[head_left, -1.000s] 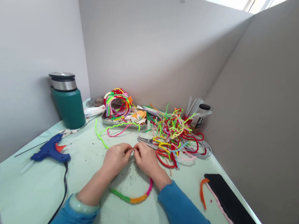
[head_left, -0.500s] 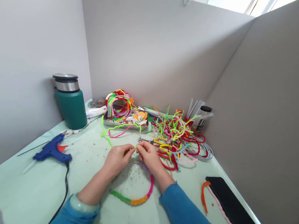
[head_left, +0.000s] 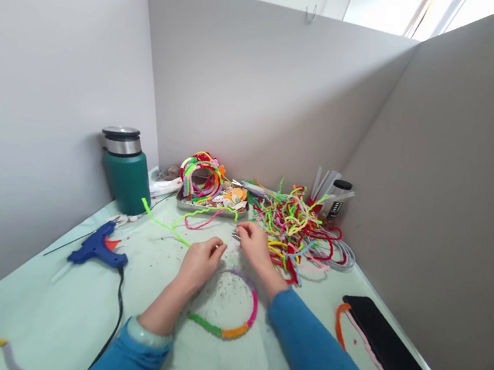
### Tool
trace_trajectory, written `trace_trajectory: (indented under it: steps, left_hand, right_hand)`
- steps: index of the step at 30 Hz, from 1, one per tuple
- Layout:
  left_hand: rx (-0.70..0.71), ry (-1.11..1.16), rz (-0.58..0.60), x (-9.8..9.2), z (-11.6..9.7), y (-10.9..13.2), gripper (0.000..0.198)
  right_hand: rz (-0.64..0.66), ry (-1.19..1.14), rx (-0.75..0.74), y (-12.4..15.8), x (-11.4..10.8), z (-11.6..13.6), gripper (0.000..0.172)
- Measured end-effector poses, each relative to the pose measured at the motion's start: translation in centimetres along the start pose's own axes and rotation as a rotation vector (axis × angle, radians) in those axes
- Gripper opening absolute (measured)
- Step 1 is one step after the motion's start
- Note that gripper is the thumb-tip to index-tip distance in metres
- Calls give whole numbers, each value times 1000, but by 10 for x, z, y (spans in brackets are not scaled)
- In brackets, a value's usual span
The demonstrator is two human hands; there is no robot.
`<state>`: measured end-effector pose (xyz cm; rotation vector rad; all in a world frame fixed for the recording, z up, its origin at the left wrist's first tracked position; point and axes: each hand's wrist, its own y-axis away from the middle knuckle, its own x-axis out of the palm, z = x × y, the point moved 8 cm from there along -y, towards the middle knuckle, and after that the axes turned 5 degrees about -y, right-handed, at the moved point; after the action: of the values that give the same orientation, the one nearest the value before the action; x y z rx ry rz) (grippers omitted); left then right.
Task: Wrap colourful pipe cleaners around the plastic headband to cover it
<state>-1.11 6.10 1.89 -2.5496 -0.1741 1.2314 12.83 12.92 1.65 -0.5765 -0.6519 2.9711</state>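
My left hand [head_left: 201, 264] pinches a lime-green pipe cleaner [head_left: 164, 227] near one end. The rest of it runs out to the upper left above the table. My right hand [head_left: 253, 245] is apart from it, a little higher and to the right. Its fingertips are pressed together, and anything in them is too small to make out. Metal tool tips [head_left: 235, 236] show just beside these fingers; my hand hides the rest. Below both hands lies a pipe-cleaner ring [head_left: 235, 332] in green, orange, pink and lilac sections, its left part hidden by my left hand.
A blue glue gun [head_left: 100, 247] and a green bottle [head_left: 127, 178] stand left. At the back are a metal tray [head_left: 189, 206] with colourful rings and cutouts, and a tangled pipe-cleaner pile [head_left: 297, 216]. A black strip [head_left: 397, 356] lies right, beside pink and orange pipe cleaners.
My right hand has let go of the green pipe cleaner's end and moved up, away from my left hand. The pipe cleaner's far end has swung outward to the left. The view has shifted slightly.
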Motion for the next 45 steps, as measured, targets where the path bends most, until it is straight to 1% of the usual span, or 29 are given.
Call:
trace_trajectory:
  steps: [2,3,5,7,9,10,12,16,18,20,21,22,23,24,25,26,28,29,30,32,34,35,37,38,39,40,42,44,45]
  left_hand:
    - [0,-27,-3,-1,0,0,30]
    - [-2,-38,2,-1,0,0,30]
    - [-7,-54,18,0,0,0,30]
    - [-11,-67,32,0,-1,0,30]
    - [-19,-71,38,0,-1,0,29]
    - [-24,-69,36,0,-1,0,29]
    - [-31,-55,25,-2,-1,0,29]
    - [-30,-12,-26,-6,-1,0,30]
    - [-26,1,-37,-7,-1,0,28]
    - [-11,4,-35,-6,-2,0,27]
    - [-1,0,-34,-5,-3,0,26]
    - [7,-8,-36,-5,-4,0,26]
    - [13,-21,-40,-5,-5,0,26]
    - [17,-39,-46,-6,-6,1,25]
    - [15,-58,-54,-6,-7,1,25]
    - [11,-76,-64,-7,-7,1,25]
    - [2,-100,-95,-10,-8,2,24]
    - [-2,-107,-111,-12,-8,2,24]
    - [-2,-109,-129,-14,-8,2,24]
    - [3,-109,-143,-16,-8,3,24]
    - [1,-114,-136,-16,-8,2,24]
    - [-2,-119,-131,-16,-7,2,24]
    - [-6,-127,-123,-14,-6,2,24]
    - [-3,-126,-121,-14,-6,2,24]
    - [8,-122,-118,-13,-7,2,24]
    - [25,-114,-115,-12,-8,2,24]
    - [67,-91,-108,-10,-11,3,25]
    - [107,-49,-106,-8,-15,3,26]
    - [118,-22,-108,-8,-16,3,26]
  right_hand:
    - [-76,145,46,-23,-1,-6,19]
    - [-75,202,97,-34,2,-12,20]
    - [-78,225,136,-51,9,-18,26]
    - [-93,229,158,-61,14,-21,24]
    - [-125,224,173,-64,11,-22,23]
    - [-150,220,183,-65,5,-22,25]
    - [-221,219,211,-65,-17,-23,31]
    - [-393,261,291,-62,-82,-28,40]
    - [-453,291,328,-54,-110,-31,42]
    - [-493,339,335,-43,-127,-29,38]
    - [-525,406,311,-37,-131,-24,38]
    - [-552,452,255,-30,-130,-16,40]
    - [-548,457,187,-26,-122,-8,41]
    - [-486,410,130,-24,-107,-2,37]
    - [-356,314,92,-25,-85,2,30]
    - [-199,176,90,-26,-57,4,23]
    - [146,-179,226,-26,6,2,17]
    - [213,-243,252,-27,28,5,19]
    - [250,-279,262,-29,46,8,20]
    - [303,-338,274,-33,75,13,21]
    - [329,-384,270,-36,91,18,21]
    - [334,-406,256,-38,93,21,21]
    - [307,-445,189,-44,83,30,23]
    - [265,-459,109,-49,69,37,24]
    - [209,-452,58,-54,52,41,26]
    - [131,-427,41,-59,30,41,29]
    - [-28,-302,52,-67,-18,36,32]
    - [-139,-55,77,-68,-60,29,30]
    - [-183,107,73,-64,-76,27,27]
